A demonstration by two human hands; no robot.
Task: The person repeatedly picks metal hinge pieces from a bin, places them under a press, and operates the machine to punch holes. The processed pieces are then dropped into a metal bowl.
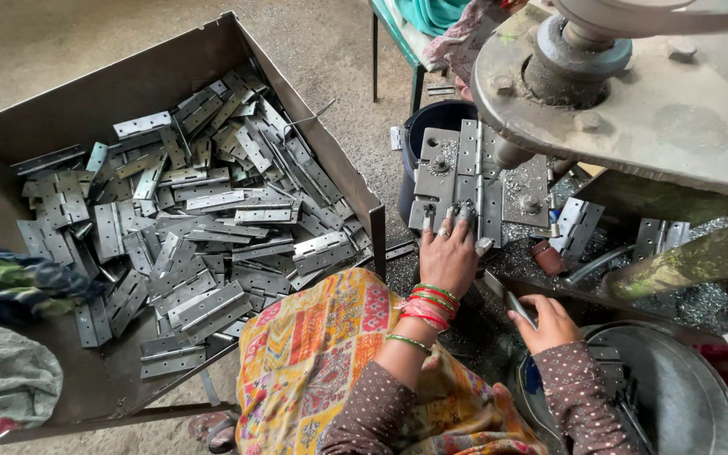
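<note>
From the head camera, looking down: my left hand (448,253) lies flat with the fingers spread, and the fingertips press on a grey metal hinge (473,181) that rests opened on the machine plate (526,181), just under the drill head (579,50). The hinge is directly in front of these fingers, touching them. My right hand (549,324) is lower and nearer to my body, closed around a second hinge (520,309); I think it is a pinch between thumb and fingers, but the view there is dark, so I am not sure.

I judge the hinge to be stiff steel, rather heavy for its size, with sharp edges and maybe oily chips on it, so it can slip. The best hold is on the flat leaves, away from the knuckle.

To the left of my left hand stands a big metal box (128,93) full of hinges. Beside my right hand is a round metal basin (701,396).
</note>
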